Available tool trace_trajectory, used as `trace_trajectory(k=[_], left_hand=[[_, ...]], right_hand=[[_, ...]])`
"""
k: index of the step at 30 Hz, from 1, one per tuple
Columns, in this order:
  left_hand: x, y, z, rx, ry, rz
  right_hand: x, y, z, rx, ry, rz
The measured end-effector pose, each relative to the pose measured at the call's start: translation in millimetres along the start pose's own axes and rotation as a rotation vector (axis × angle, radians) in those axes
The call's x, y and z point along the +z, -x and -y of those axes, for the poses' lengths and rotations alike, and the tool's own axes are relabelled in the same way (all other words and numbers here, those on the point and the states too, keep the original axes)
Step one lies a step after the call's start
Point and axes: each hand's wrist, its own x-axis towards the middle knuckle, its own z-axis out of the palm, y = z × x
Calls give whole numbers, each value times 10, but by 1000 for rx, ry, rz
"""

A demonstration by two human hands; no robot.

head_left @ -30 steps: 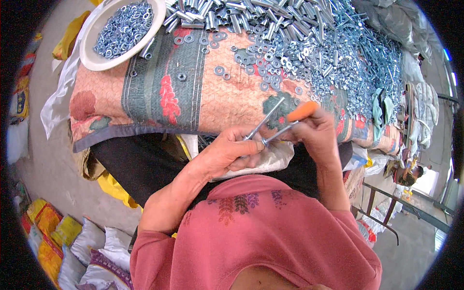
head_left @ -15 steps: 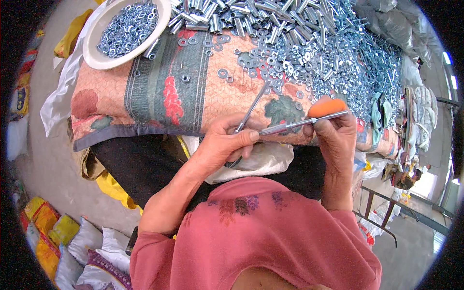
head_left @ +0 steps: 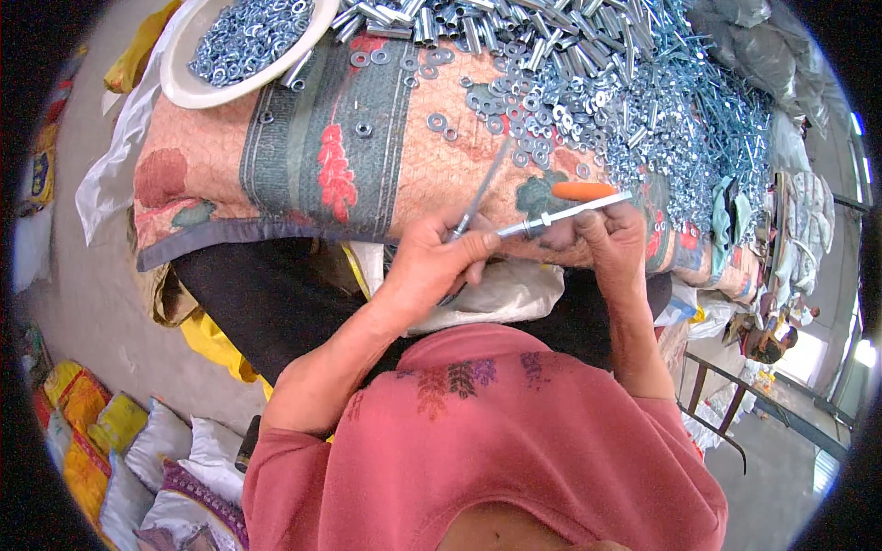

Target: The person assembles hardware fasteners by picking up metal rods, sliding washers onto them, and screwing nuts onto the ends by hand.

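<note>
My left hand [head_left: 432,255] is closed round the sleeved end of a slim metal bolt [head_left: 588,208] that points right and slightly up. A small nut-like piece [head_left: 546,219] sits partway along it. From the same hand a second metal rod [head_left: 485,184] sticks up toward the washers. My right hand [head_left: 614,241] is closed at the bolt's far part, thumb below it. Just above the bolt shows an orange cover [head_left: 584,191], seemingly worn on a right finger. The fingertips behind the bolt are partly hidden.
Loose washers [head_left: 537,129], metal sleeves [head_left: 459,23] and a heap of thin bolts [head_left: 717,101] lie on a patterned quilt [head_left: 303,184]. A white bowl [head_left: 175,81] of washers stands at the far left. Sacks and cushions [head_left: 156,450] lie on the floor at left.
My right hand has shifted left along the bolt, and the orange cover with it. The small nut-like piece now sits nearer my left hand. The view has shifted slightly.
</note>
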Motion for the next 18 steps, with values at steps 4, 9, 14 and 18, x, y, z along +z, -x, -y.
trace_trajectory(k=[4, 9, 14, 18], left_hand=[[33, -10, 26, -3, -10, 28], [4, 21, -34, 26, 10, -46], [62, 31, 48, 44, -75, 40], [45, -13, 77, -32, 16, 11]], right_hand=[[41, 8, 14, -56, -26, -25], [-154, 19, -94, -24, 89, 90], [-49, 37, 64, 48, -123, 184], [-78, 27, -70, -5, -132, 41]])
